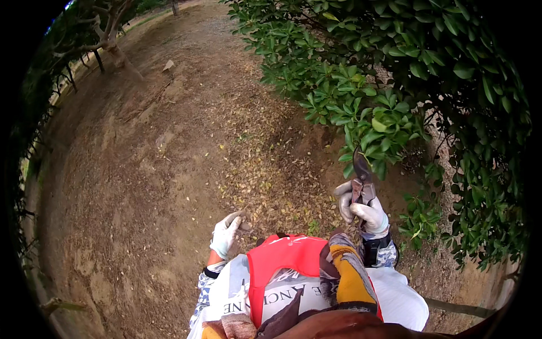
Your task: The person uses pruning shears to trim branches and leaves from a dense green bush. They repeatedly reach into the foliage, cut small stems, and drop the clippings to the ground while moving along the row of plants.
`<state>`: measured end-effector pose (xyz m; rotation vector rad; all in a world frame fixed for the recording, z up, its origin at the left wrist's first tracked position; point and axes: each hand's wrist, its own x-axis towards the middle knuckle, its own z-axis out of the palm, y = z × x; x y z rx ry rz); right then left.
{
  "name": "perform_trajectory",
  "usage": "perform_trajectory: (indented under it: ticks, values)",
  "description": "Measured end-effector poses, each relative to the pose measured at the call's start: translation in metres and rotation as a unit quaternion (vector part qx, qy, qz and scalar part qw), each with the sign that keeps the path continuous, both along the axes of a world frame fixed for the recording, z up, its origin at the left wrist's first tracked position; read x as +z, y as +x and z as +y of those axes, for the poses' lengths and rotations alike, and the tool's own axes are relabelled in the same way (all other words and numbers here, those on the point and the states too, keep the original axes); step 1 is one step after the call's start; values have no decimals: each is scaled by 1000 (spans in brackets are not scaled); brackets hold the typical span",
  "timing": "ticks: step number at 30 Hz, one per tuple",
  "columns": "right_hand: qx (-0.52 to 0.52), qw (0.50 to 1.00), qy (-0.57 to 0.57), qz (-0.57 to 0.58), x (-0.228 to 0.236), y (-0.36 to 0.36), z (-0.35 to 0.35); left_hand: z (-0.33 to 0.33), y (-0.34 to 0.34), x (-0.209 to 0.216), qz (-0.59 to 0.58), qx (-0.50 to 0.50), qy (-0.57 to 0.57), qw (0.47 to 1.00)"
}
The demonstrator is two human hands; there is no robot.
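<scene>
My right hand (370, 213), in a pale work glove, is closed round a pair of pruning shears (362, 168). Their dark blades point away from me and reach the lower leaves of a leafy green branch (379, 127). Whether the blades touch a stem is hard to make out. My left hand (226, 234), gloved the same way with darkened fingertips, hangs low over the ground, left of my red and white clothing. Its fingers stretch to the right, and I see nothing held in them.
Dense green bushes (429, 56) fill the right side and the far right. Brown soil (130, 186) with scattered dry leaves (282, 186) lies ahead and to the left. A bare-branched tree (116, 53) stands far left. Mustard and grey cloth (353, 271) hangs across my front.
</scene>
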<state>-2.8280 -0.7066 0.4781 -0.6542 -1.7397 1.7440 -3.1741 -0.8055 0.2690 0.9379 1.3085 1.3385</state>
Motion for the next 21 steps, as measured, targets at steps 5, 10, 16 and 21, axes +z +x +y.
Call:
perform_trajectory:
  ticks: [5,10,16,21]
  values:
    - [84,987,107,-88,5,-105,45,22,-77,-35,6,26,-1,1000]
    - [87,996,31,-7,7,-173,106,37,-121,-41,-20,78,-14,997]
    - [81,995,-6,-56,-3,-227,166,63,-152,-70,-53,96,-34,993]
    - [83,996,-26,-27,-19,-290,226,115,-203,-59,-29,132,-31,990]
